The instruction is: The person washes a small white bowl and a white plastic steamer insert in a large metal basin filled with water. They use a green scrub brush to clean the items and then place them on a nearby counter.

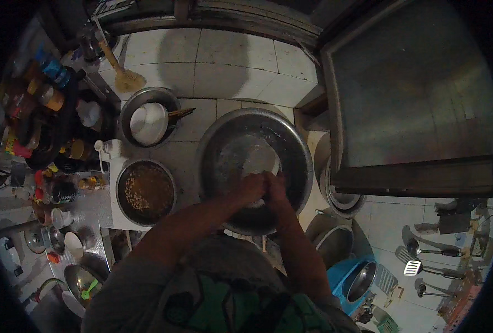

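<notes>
A wide metal basin (304, 166) stands on the tiled counter before me. Inside it lies a pale, dough-like mass (259, 156), dim and partly covered by my hands. My left hand (252, 187) and my right hand (276, 187) meet at the near side of this mass, fingers curled in against it. The fingertips are hidden, and a bit of white shows just below the left hand. Pale smears mark the basin's inner wall.
Left of the basin sit a metal bowl (172, 187) of brown liquid with pale bits and another metal bowl (125, 120) holding a white bowl (148, 124) and chopsticks (181, 112). A framed panel (413, 95) juts in at right. Utensils, including a slotted turner (413, 268), hang at lower right.
</notes>
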Demonstrator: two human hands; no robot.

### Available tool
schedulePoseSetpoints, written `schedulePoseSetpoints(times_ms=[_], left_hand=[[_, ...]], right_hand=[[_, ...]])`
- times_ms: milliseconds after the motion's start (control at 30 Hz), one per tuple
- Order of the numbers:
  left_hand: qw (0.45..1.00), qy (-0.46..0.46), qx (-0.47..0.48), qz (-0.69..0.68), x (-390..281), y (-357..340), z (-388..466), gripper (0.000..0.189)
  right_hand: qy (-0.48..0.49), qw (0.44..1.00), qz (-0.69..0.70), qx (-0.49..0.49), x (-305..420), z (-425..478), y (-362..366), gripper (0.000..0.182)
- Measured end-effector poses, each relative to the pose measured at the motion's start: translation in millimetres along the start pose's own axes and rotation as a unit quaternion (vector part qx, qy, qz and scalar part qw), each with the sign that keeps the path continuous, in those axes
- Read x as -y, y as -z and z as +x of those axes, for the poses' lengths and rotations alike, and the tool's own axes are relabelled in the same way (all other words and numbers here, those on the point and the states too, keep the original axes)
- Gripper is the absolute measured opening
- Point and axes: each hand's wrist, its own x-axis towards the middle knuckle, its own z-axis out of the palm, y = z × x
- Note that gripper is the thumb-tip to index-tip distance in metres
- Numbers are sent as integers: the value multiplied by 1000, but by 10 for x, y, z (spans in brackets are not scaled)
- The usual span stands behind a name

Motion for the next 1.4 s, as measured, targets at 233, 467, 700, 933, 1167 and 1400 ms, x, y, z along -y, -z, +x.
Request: schedulePoseSetpoints(times_ms=[233, 467, 700, 933, 1167, 1400], left_hand=[[913, -312, -165, 205, 507, 178, -105, 28], [965, 27, 32, -260, -155, -120, -40, 38], [944, -198, -32, 262, 149, 293, -134, 66], [943, -167, 192, 216, 266, 334, -138, 78], [990, -141, 13, -13, 18, 94, -76, 48], [994, -63, -15, 83, 17, 738, -463, 30]], right_hand=[[-127, 990, -41, 39, 648, -219, 105, 64], [-45, 998, -42, -32, 330, -144, -80, 66], [-109, 990, -33, 83, 344, -197, 62, 49], [-111, 988, -64, 84, 506, -152, 120, 55], [-76, 982, -139, 106, 450, -230, -109, 62], [-146, 976, -154, 54, 550, 226, 59, 58]])
